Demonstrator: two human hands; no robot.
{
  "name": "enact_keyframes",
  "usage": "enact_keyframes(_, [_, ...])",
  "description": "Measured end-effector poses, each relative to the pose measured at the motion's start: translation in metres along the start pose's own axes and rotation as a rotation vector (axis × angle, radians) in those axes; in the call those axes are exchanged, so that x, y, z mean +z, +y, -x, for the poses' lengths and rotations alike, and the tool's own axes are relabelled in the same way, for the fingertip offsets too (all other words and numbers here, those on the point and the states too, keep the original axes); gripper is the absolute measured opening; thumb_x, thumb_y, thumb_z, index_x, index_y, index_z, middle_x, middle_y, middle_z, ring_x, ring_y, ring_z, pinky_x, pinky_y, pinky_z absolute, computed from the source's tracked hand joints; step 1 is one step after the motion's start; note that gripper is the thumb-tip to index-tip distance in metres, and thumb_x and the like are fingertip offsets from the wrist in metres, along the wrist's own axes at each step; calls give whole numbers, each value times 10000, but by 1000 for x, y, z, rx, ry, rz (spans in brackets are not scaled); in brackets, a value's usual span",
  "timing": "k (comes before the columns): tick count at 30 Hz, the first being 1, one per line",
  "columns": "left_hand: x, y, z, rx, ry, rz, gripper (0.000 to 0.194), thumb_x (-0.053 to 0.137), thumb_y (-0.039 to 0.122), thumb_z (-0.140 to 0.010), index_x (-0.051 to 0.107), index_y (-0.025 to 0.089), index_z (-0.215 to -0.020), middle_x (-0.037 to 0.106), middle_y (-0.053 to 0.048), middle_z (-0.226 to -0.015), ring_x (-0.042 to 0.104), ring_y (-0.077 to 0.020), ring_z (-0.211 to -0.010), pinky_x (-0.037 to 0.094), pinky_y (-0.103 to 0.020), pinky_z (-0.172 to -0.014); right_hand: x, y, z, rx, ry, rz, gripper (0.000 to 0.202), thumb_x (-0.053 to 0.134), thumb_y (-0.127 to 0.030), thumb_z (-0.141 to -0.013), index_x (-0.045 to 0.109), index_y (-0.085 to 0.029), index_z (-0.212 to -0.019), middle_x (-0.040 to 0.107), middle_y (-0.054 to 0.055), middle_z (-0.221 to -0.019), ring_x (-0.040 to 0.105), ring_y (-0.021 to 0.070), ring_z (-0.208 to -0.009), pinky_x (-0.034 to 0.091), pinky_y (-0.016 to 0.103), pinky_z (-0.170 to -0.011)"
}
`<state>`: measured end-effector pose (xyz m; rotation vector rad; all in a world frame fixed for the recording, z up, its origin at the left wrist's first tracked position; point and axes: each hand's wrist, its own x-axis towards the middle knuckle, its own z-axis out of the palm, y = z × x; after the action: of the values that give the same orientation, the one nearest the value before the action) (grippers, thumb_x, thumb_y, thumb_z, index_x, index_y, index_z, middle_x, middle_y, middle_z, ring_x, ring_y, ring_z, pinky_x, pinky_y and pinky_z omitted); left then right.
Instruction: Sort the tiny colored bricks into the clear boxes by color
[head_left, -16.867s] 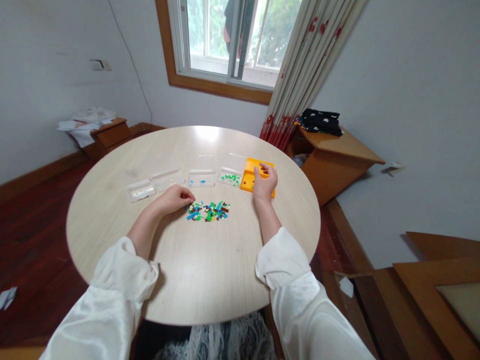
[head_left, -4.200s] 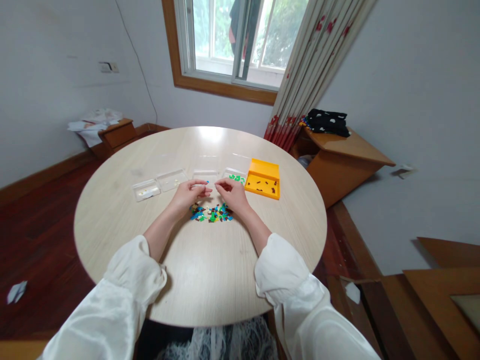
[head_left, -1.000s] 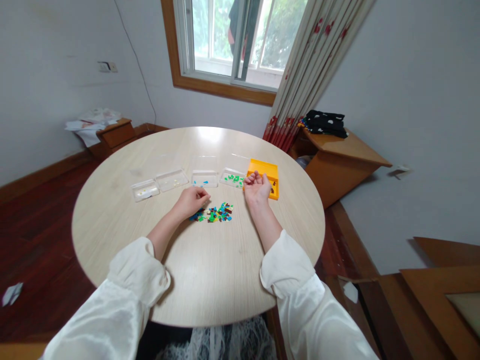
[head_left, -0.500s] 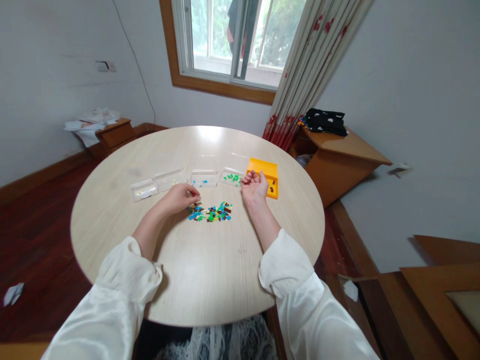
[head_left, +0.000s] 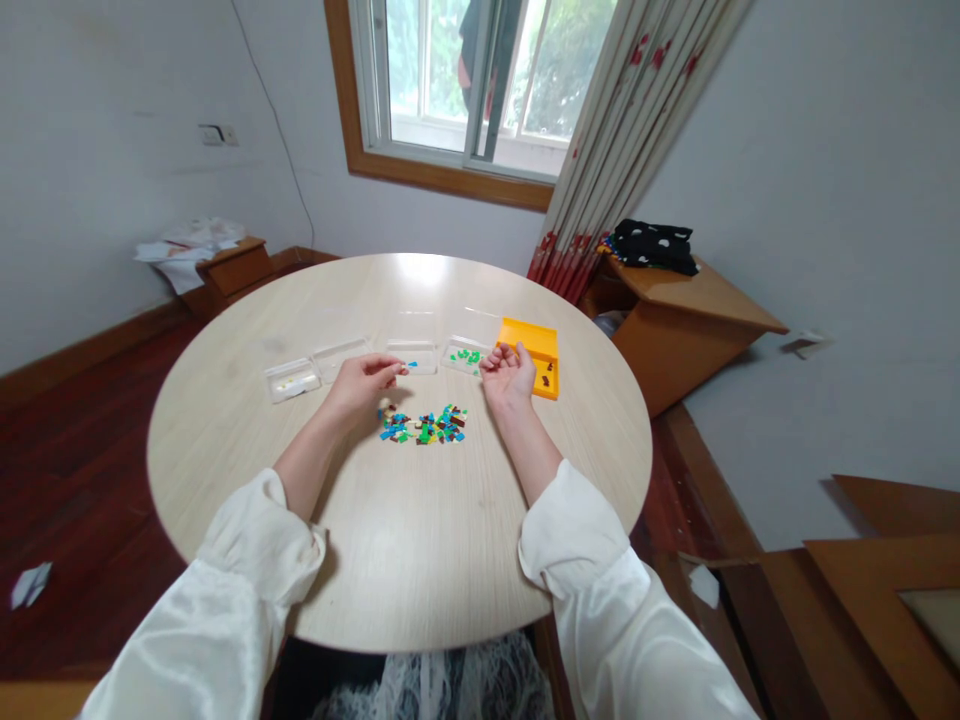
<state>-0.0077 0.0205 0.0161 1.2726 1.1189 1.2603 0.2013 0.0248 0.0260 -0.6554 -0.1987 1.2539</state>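
Observation:
My left hand (head_left: 365, 382) is closed in a pinch over the near edge of the clear box with blue pieces (head_left: 420, 367); what its fingertips hold is too small to name. My right hand (head_left: 510, 378) rests palm up with fingers loosely curled apart, nothing visible in it, between the clear box with green pieces (head_left: 459, 364) and the yellow box (head_left: 531, 336), which has brown pieces in it. A pile of small blue, green, brown and yellow bricks (head_left: 425, 430) lies between my wrists. At the left stands a clear box with yellowish pieces (head_left: 292, 382).
Another clear box (head_left: 337, 362), partly behind my left hand, stands on the round table (head_left: 405, 550). Beyond the table are a curtain (head_left: 600, 130), a wooden cabinet (head_left: 675, 320) with black cloth at the right, and a small stand with papers (head_left: 232, 268) at the left.
My left hand has moved up and away from the brick pile to the box with blue pieces, its fingers still pinched. My right hand has stayed nearly still.

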Motion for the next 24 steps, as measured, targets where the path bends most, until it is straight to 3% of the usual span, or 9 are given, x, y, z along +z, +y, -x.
enact_keyframes(5, [-1,11,3,-122,3,197,321,791,265,-510,657,110,-758,657,-49,-689,485,-75,-541,393,-218,-525,-4,1,-4,-35,-57,96,310,429,-341,-884,488,-183,-624,436,-40,-523,381,63,-431,376,192,-415])
enact_keyframes(11, [-5,17,3,-196,54,438,151,716,121,-636,630,116,-760,608,-12,-651,501,-48,-516,451,-193,-558,-3,11,-4,-105,-178,334,279,602,-371,-763,502,-181,-585,472,-44,-502,402,60,-441,384,198,-444])
enact_keyframes(14, [-12,18,0,-184,153,632,77,634,57,-711,599,123,-729,582,-3,-639,523,-48,-543,466,-159,-557,-2,23,5,-155,-355,634,216,631,-348,-720,569,-172,-611,535,-31,-542,463,71,-490,416,217,-523])
enact_keyframes(19, [-22,20,-5,-186,322,761,166,507,16,-798,554,119,-677,568,9,-611,524,-37,-529,480,-129,-574,0,43,27,-330,-670,1143,108,599,-252,-735,648,-179,-673,644,9,-694,563,127,-665,448,274,-665])
enact_keyframes(24, [-27,21,-8,-231,385,762,200,462,12,-811,531,124,-660,558,6,-610,537,-35,-552,485,-124,-630,0,51,42,-542,-946,1399,172,554,-116,-756,698,-199,-800,684,41,-892,585,162,-905,426,332,-884])
